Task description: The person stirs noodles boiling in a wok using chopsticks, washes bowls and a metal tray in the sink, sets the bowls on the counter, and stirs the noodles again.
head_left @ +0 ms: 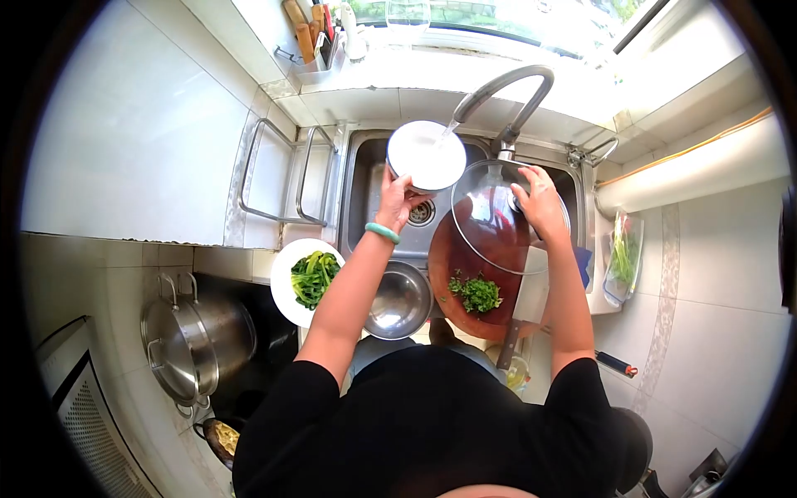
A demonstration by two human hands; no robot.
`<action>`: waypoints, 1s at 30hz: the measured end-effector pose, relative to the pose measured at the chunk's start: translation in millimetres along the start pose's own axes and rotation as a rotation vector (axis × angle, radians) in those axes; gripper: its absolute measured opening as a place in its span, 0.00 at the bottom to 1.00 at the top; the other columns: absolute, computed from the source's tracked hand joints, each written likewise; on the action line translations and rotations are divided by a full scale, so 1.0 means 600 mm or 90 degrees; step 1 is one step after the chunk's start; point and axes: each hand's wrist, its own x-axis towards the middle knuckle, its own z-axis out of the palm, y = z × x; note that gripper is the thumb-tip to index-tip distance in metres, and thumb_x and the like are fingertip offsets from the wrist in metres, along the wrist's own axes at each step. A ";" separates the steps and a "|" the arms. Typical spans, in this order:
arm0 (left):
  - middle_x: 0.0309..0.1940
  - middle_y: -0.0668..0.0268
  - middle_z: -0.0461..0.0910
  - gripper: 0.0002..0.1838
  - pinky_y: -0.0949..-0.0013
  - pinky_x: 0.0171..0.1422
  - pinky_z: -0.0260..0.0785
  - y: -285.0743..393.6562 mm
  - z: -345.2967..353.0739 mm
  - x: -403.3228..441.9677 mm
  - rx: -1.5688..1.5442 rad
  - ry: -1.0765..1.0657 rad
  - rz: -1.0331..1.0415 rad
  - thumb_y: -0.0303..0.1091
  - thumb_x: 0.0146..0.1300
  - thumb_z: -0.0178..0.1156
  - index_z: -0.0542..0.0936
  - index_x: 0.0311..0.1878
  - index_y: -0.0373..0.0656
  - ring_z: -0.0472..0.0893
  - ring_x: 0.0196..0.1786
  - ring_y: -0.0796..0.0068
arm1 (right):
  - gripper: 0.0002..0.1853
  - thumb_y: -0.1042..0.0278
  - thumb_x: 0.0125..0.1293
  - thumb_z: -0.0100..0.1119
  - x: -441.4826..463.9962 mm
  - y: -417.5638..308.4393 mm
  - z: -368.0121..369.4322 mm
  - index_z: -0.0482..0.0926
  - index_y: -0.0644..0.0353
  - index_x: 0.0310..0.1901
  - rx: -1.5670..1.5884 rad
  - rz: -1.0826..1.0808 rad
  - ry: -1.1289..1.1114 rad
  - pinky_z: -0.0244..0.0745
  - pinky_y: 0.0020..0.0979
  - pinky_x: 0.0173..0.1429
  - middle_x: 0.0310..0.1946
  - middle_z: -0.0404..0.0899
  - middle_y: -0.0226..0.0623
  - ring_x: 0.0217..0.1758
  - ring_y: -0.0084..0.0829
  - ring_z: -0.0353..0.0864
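Observation:
Over the left basin of the sink (361, 141), my left hand (397, 202) grips the lower rim of a white bowl (426, 156). Water runs from the curved faucet (531, 91) into this bowl. My right hand (538, 199) is closed on the knob of a clear glass lid (490, 212), held over the right side of the sink. Beneath the lid, a round wooden cutting board (444, 282) bears chopped green herbs (476, 294) and a cleaver (509, 344). A metal bowl (398, 303) stands below my left wrist.
A white plate (285, 286) of cooked greens (313, 278) lies left of the sink. Farther left stands a large steel pot (199, 336). Bagged green onions (623, 253) hang at the right wall. A knife holder (314, 66) stands by the window.

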 end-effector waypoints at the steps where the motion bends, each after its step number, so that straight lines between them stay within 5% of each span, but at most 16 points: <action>1: 0.52 0.55 0.67 0.31 0.41 0.44 0.77 0.011 0.002 0.004 0.076 0.034 0.025 0.23 0.53 0.48 0.59 0.62 0.55 0.74 0.53 0.52 | 0.20 0.65 0.55 0.63 -0.008 -0.005 -0.003 0.76 0.64 0.49 -0.003 0.001 0.010 0.65 0.39 0.61 0.52 0.72 0.52 0.57 0.49 0.70; 5: 0.52 0.51 0.70 0.28 0.43 0.45 0.77 0.062 -0.033 -0.018 0.174 0.060 -0.016 0.25 0.55 0.47 0.59 0.61 0.50 0.76 0.53 0.49 | 0.19 0.65 0.56 0.62 -0.034 -0.005 -0.019 0.76 0.64 0.48 0.010 0.007 0.009 0.66 0.38 0.60 0.52 0.72 0.51 0.56 0.48 0.71; 9: 0.52 0.44 0.68 0.25 0.41 0.49 0.76 0.056 -0.076 -0.041 0.059 0.080 -0.169 0.26 0.56 0.47 0.60 0.58 0.31 0.74 0.54 0.45 | 0.18 0.65 0.56 0.61 -0.043 0.008 -0.024 0.77 0.65 0.46 0.009 -0.003 0.012 0.68 0.36 0.58 0.49 0.74 0.51 0.53 0.47 0.73; 12: 0.51 0.43 0.68 0.25 0.42 0.50 0.76 0.029 -0.058 -0.032 -0.034 0.079 -0.233 0.25 0.55 0.48 0.61 0.57 0.28 0.73 0.55 0.43 | 0.18 0.65 0.56 0.61 -0.036 0.016 -0.023 0.76 0.66 0.47 0.075 0.099 -0.052 0.71 0.36 0.53 0.48 0.75 0.51 0.49 0.45 0.76; 14: 0.51 0.44 0.68 0.26 0.41 0.48 0.77 0.015 -0.050 -0.018 -0.082 0.059 -0.248 0.23 0.54 0.49 0.60 0.58 0.32 0.74 0.53 0.42 | 0.17 0.61 0.56 0.60 -0.027 0.043 -0.007 0.79 0.65 0.42 0.070 0.090 0.008 0.73 0.36 0.46 0.38 0.80 0.47 0.40 0.41 0.80; 16: 0.51 0.46 0.68 0.27 0.40 0.44 0.77 0.026 -0.018 -0.027 0.068 0.022 -0.083 0.22 0.54 0.47 0.58 0.60 0.39 0.76 0.49 0.44 | 0.17 0.55 0.58 0.58 0.002 0.064 -0.010 0.82 0.64 0.35 0.015 0.260 -0.073 0.74 0.36 0.41 0.27 0.82 0.43 0.32 0.40 0.81; 17: 0.50 0.49 0.70 0.32 0.48 0.35 0.81 0.032 -0.014 -0.024 0.108 0.067 -0.054 0.18 0.52 0.43 0.57 0.63 0.47 0.79 0.45 0.48 | 0.20 0.51 0.60 0.55 0.015 0.096 0.006 0.83 0.62 0.28 0.074 0.285 -0.047 0.74 0.34 0.40 0.19 0.80 0.40 0.28 0.37 0.82; 18: 0.50 0.49 0.70 0.32 0.48 0.35 0.81 0.036 -0.013 -0.021 0.108 0.068 -0.051 0.18 0.52 0.43 0.57 0.63 0.47 0.79 0.45 0.48 | 0.22 0.47 0.63 0.52 0.034 0.156 0.035 0.82 0.62 0.31 0.172 0.310 -0.088 0.71 0.29 0.29 0.19 0.80 0.34 0.22 0.28 0.78; 20: 0.52 0.52 0.69 0.33 0.52 0.32 0.82 0.046 -0.014 -0.017 0.252 0.091 0.099 0.16 0.51 0.42 0.57 0.63 0.49 0.79 0.46 0.50 | 0.27 0.41 0.65 0.49 0.081 0.203 0.045 0.80 0.62 0.34 0.476 0.591 -0.235 0.59 0.21 0.18 0.18 0.75 0.27 0.17 0.19 0.69; 21: 0.53 0.53 0.67 0.35 0.58 0.26 0.82 0.055 -0.021 -0.006 0.299 0.086 0.115 0.16 0.50 0.43 0.56 0.65 0.50 0.78 0.48 0.52 | 0.30 0.36 0.65 0.44 0.092 0.205 0.050 0.78 0.60 0.37 0.490 0.610 -0.227 0.47 0.15 0.14 0.17 0.68 0.22 0.14 0.13 0.61; 22: 0.53 0.53 0.67 0.35 0.58 0.26 0.82 0.060 -0.024 0.002 0.303 0.088 0.119 0.16 0.50 0.43 0.56 0.65 0.50 0.78 0.48 0.52 | 0.29 0.37 0.66 0.43 0.104 0.208 0.053 0.77 0.60 0.37 0.503 0.626 -0.221 0.47 0.15 0.14 0.17 0.67 0.22 0.14 0.13 0.59; 24: 0.52 0.50 0.68 0.38 0.58 0.38 0.81 0.066 -0.032 0.018 0.555 0.136 0.264 0.16 0.49 0.45 0.56 0.67 0.50 0.76 0.50 0.52 | 0.26 0.42 0.69 0.41 0.126 0.233 0.065 0.75 0.59 0.30 0.691 0.731 -0.271 0.45 0.15 0.14 0.18 0.65 0.22 0.14 0.14 0.56; 25: 0.49 0.48 0.67 0.40 0.59 0.54 0.70 0.067 -0.053 0.040 0.784 0.164 0.399 0.16 0.48 0.46 0.55 0.69 0.50 0.71 0.50 0.49 | 0.26 0.42 0.69 0.41 0.130 0.232 0.066 0.75 0.59 0.30 0.695 0.730 -0.272 0.45 0.15 0.14 0.18 0.65 0.22 0.14 0.14 0.56; 28: 0.45 0.49 0.65 0.42 0.60 0.60 0.60 0.082 -0.050 0.040 0.874 0.171 0.448 0.15 0.48 0.47 0.54 0.70 0.51 0.68 0.49 0.48 | 0.21 0.52 0.72 0.39 0.135 0.231 0.064 0.69 0.56 0.25 0.776 0.799 -0.291 0.41 0.15 0.13 0.14 0.59 0.18 0.12 0.13 0.51; 30: 0.43 0.53 0.64 0.44 0.60 0.57 0.62 0.100 -0.043 0.032 0.899 0.147 0.482 0.14 0.48 0.48 0.53 0.71 0.52 0.69 0.47 0.51 | 0.18 0.60 0.72 0.40 0.142 0.231 0.063 0.65 0.52 0.21 0.935 0.904 -0.324 0.38 0.17 0.12 0.12 0.55 0.17 0.11 0.12 0.48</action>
